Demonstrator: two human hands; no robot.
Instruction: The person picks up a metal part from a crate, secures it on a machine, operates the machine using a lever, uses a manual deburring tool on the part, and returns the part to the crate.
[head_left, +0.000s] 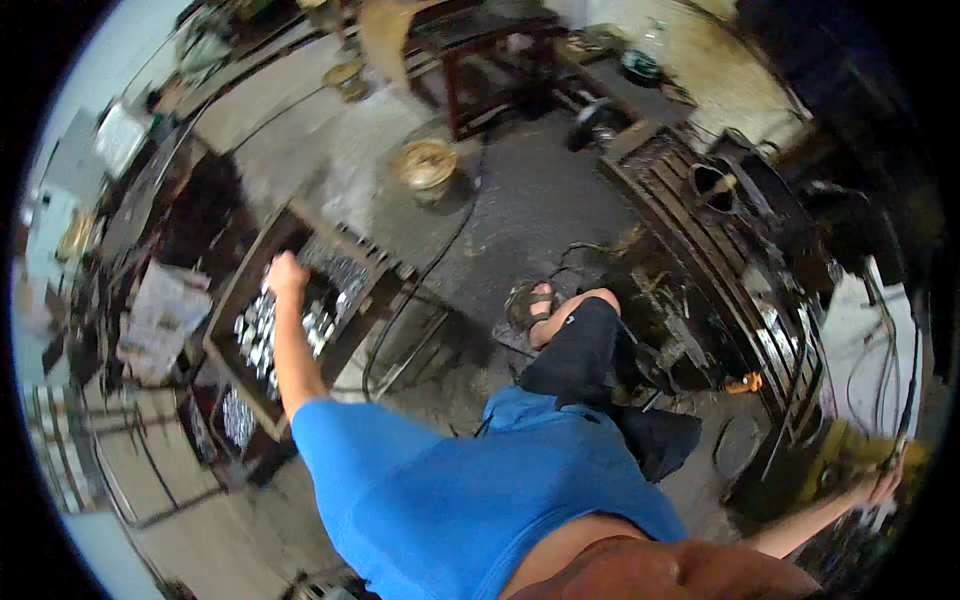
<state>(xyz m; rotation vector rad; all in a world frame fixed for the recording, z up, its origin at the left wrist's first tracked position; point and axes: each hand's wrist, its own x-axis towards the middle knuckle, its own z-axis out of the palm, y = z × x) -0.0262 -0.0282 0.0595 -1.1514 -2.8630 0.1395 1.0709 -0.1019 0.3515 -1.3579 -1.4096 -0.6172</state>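
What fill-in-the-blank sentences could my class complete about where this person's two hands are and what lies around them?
1. The left hand is closed into a ____ above the tray of shiny metal parts.
2. The person wears a ____ shirt.
3. The right hand reaches out by a ____ object at the picture's right edge.
4. The sandalled foot rests on the grey ____ .

Missing words: fist; blue; yellow; floor

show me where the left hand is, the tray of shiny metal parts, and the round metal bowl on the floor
left hand (286,272): head view, on the closed fist.
tray (222,312): head view, on its left wall.
bowl (426,163): head view, on its top.
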